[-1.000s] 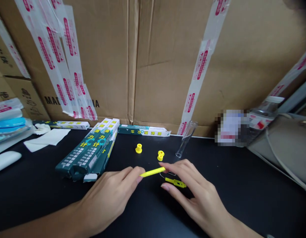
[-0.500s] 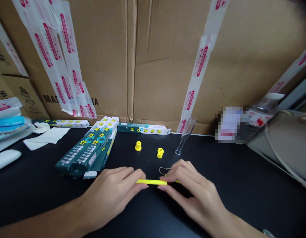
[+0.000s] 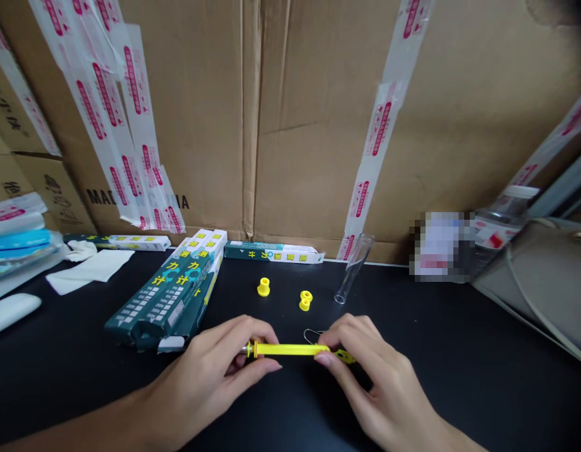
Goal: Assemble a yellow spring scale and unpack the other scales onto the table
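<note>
A slim yellow spring-scale rod (image 3: 290, 349) lies level between my two hands, just above the black table. My left hand (image 3: 219, 364) is curled around its left end, where a yellow collar and a short silvery part show between thumb and fingers. My right hand (image 3: 370, 364) pinches the right end between thumb and fingertips. A perforated yellow piece (image 3: 344, 356) sticks out beneath the right fingers. Just behind them shows a bent wire hook (image 3: 310, 337), partly hidden. Farther back are a yellow flanged cap (image 3: 263, 287), two smaller yellow caps (image 3: 305, 301) and a clear tube (image 3: 354, 270).
Green-and-white spring-scale boxes (image 3: 172, 289) are stacked left of centre. Another box (image 3: 274, 252) lies against the large taped carton (image 3: 309, 125). White tissue (image 3: 90, 271) and a white rounded object (image 3: 12, 314) are at left. A bottle (image 3: 500, 226) and grey bag (image 3: 544, 282) stand at right.
My left fingers have shifted and spread along the rod, uncovering its collar and silvery end. My right hand has moved slightly right, and more of the perforated yellow piece shows.
</note>
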{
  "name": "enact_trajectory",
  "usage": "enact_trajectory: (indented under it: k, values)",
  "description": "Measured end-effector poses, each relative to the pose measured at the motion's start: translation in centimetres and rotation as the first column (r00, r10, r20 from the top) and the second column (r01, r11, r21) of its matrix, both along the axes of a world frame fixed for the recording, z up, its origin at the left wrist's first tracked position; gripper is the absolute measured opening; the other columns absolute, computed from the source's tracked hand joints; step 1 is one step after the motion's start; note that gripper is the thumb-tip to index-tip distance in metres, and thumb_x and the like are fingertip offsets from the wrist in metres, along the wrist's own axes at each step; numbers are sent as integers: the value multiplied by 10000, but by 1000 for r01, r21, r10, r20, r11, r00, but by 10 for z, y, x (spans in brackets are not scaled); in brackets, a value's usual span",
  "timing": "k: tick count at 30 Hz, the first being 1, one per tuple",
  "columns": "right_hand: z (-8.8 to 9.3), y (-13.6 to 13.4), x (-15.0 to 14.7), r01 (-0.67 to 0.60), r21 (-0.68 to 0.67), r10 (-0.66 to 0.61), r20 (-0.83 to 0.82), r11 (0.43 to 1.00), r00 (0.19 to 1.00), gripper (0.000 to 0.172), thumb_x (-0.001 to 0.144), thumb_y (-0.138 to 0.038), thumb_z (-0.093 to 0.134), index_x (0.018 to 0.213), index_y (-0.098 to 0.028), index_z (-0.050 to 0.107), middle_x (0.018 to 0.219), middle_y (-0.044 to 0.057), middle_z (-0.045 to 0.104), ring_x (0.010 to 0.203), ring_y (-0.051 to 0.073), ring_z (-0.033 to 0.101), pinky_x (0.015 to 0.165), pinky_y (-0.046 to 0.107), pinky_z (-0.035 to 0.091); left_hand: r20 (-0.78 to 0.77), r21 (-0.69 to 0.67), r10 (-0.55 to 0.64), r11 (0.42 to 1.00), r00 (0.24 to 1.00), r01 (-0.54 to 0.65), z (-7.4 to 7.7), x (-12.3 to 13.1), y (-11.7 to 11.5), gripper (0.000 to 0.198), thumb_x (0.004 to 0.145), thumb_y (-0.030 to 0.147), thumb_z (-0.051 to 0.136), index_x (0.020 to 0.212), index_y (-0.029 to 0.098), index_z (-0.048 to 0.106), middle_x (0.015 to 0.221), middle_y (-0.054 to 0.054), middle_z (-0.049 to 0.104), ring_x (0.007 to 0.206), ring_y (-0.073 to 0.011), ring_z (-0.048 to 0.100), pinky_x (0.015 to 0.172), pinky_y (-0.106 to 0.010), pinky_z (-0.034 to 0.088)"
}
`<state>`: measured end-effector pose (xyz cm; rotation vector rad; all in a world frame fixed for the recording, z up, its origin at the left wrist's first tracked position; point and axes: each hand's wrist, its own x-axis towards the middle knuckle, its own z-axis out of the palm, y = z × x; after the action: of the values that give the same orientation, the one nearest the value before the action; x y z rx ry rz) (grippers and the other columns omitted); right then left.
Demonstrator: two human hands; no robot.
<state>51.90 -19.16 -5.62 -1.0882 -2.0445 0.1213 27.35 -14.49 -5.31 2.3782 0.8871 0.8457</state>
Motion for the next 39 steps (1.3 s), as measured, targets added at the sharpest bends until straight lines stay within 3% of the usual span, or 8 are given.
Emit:
enact_trajectory:
  k: [6,9,14,22,28,31,34,39]
  values:
    - [2,1,1,-28,28,28,-7,999,1000,255,984,-82,395,779,-223,453,686,-14,537,620,151,508,632,314,393,43,-1,9,1000,999,-9,1,1,-1,126,997,264,568,1104,295,627,1023,51,725,918,-131,703,865,-188,530]
    - [3,1,0,-23,38,23,-4,999,1000,285,987,-83,393,741,-225,420,651,-23,499,597,145,484,625,313,383,48,-38,51,998,998,-50,2,1,-2,116,979,307,590,1081,282,639,971,36,737,836,-147,716,821,-213,565]
    - [4,0,0,5,40,-4,-15,999,1000,311,998,-96,402,714,-221,406,628,-34,458,581,132,458,626,306,383,40,-79,54,996,998,-51,2,0,0,109,972,258,564,1054,270,634,909,33,731,751,-130,707,601,-168,535]
    - [4,0,0,-1,27,2,-22,1000,1000,315,1011,-112,392,715,-219,405,633,-36,446,586,130,442,634,308,377,3,-39,58,998,998,-58,1,-2,0,207,936,152,606,1075,303,624,766,99,697,638,-106,635,800,-198,517]
    - [4,1,0,-29,-10,29,-34,1000,999,328,1020,-120,381,709,-223,388,628,-36,454,591,136,444,635,307,378,31,-67,52,996,998,-50,3,-1,1,171,956,189,618,1076,309,597,731,120,668,580,-91,598,713,-177,492]
    - [4,0,2,-39,-13,38,-57,999,998,296,1014,-118,402,741,-226,442,657,-27,497,608,142,471,625,300,392,4,27,30,999,1000,-30,3,0,2,81,975,250,617,1041,296,616,843,83,663,667,-99,613,704,-192,476]
    - [3,-1,3,-58,-27,56,-81,998,995,144,998,-137,477,907,-226,542,773,-1,581,696,159,539,642,290,436,-30,138,-28,990,999,32,1,-1,2,61,994,264,594,1053,274,605,938,56,673,801,-123,618,724,-212,453]
    - [0,-1,4,-65,-48,62,-59,997,996,99,994,-153,532,1030,-242,557,866,4,622,762,167,574,695,297,465,-54,180,-77,980,996,86,-1,1,2,67,1024,269,540,1010,238,598,892,48,664,762,-115,617,699,-223,440]
